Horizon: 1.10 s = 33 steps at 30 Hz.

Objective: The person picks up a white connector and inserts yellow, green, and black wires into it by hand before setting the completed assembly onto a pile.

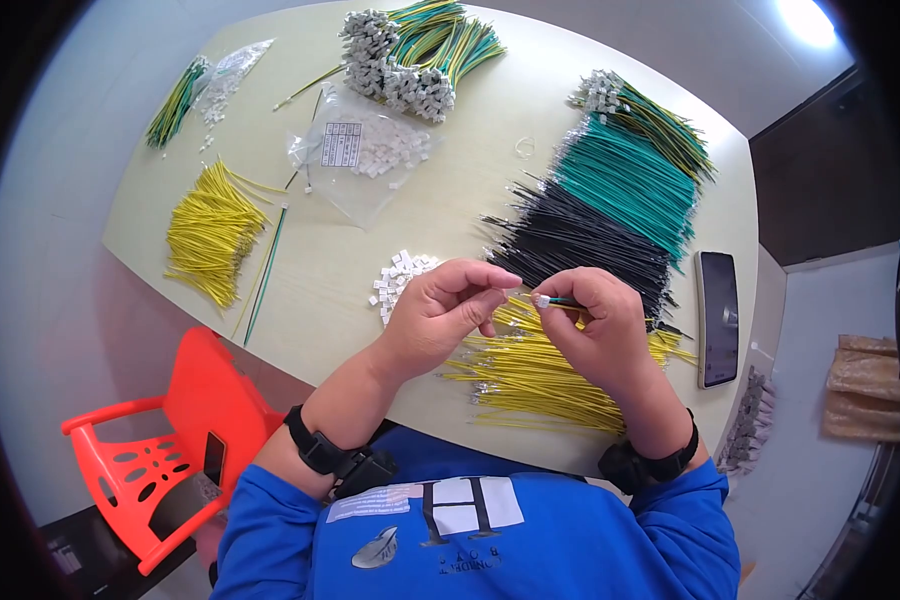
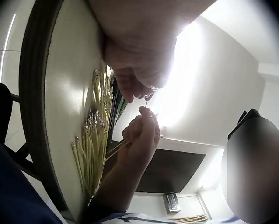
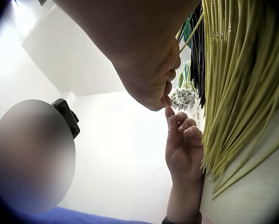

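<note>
My right hand [image 1: 600, 320] pinches a small white connector [image 1: 542, 300] with a green wire [image 1: 562, 301] running from it. A yellow wire [image 2: 116, 149] also trails from this hand in the left wrist view. My left hand [image 1: 455, 310] faces it, index finger reaching toward the connector and thumb just beneath. A thin, pale strand shows between the two hands; I cannot tell whether the left fingertips pinch it. Below both hands lies a pile of yellow wires [image 1: 540, 385]. Loose white connectors [image 1: 400, 275] lie beside the left hand.
Black wires [image 1: 590, 240] and green wires [image 1: 630, 175] are laid out beyond the right hand. Finished-looking bundles [image 1: 420, 70] and a bag of connectors [image 1: 370, 150] sit farther back. More yellow wires [image 1: 210, 230] lie left. A phone [image 1: 717, 320] rests at right; a red chair [image 1: 170, 440] stands left.
</note>
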### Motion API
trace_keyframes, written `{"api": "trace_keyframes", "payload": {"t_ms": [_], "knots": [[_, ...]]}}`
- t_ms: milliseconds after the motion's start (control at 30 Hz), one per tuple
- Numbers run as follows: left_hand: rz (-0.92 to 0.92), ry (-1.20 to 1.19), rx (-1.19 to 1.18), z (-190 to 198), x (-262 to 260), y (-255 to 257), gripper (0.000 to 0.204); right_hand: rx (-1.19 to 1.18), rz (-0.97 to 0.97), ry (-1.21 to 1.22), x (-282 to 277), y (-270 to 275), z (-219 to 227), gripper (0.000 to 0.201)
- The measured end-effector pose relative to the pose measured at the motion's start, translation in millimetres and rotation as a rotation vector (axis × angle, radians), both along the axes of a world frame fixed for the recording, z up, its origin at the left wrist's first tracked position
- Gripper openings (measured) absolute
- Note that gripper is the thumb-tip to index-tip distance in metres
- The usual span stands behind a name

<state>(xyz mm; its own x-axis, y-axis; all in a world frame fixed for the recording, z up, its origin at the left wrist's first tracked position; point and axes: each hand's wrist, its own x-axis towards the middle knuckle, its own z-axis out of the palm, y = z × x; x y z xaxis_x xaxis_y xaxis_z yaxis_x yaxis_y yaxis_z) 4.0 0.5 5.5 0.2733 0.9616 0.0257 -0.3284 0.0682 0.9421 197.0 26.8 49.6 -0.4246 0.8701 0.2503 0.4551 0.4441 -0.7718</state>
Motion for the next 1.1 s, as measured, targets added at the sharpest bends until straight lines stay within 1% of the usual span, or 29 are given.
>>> {"api": "trace_keyframes", "payload": {"t_ms": [100, 233, 367, 467, 767, 867, 1033, 1100], "knots": [[0.01, 0.009, 0.026, 1.9, 0.5, -0.2, 0.018, -0.007, 0.005, 0.004, -0.9, -0.4, 1.1, 0.007], [-0.011, 0.021, -0.061, 2.4, -0.3, -0.8, 0.017, -0.013, -0.002, -0.047, -1.5, -0.9, 2.4, 0.006], [0.019, -0.068, -0.056, 1.2, 1.8, -0.5, 0.015, -0.026, -0.01, -0.079, -2.3, -0.5, 4.1, 0.006], [0.003, -0.019, -0.055, 3.1, 2.2, -1.1, 0.015, -0.008, -0.012, -0.074, -2.4, -0.8, 2.8, 0.006], [-0.019, 0.021, -0.024, 0.5, 1.1, -0.7, 0.014, -0.01, -0.016, -0.065, -3.4, -1.5, -0.3, 0.006], [-0.025, 0.029, -0.027, -1.1, 1.1, -1.8, 0.014, -0.046, 0.01, -0.103, -3.4, -2.2, 1.8, 0.005], [-0.027, 0.056, -0.029, -2.5, 2.3, -2.0, 0.014, -0.071, 0.014, -0.09, -3.7, -3.5, 1.6, 0.006], [-0.021, 0.052, 0.018, -3.2, 3.4, -2.1, 0.014, -0.083, 0.02, -0.099, -3.3, -3.4, 1.2, 0.006]]}}
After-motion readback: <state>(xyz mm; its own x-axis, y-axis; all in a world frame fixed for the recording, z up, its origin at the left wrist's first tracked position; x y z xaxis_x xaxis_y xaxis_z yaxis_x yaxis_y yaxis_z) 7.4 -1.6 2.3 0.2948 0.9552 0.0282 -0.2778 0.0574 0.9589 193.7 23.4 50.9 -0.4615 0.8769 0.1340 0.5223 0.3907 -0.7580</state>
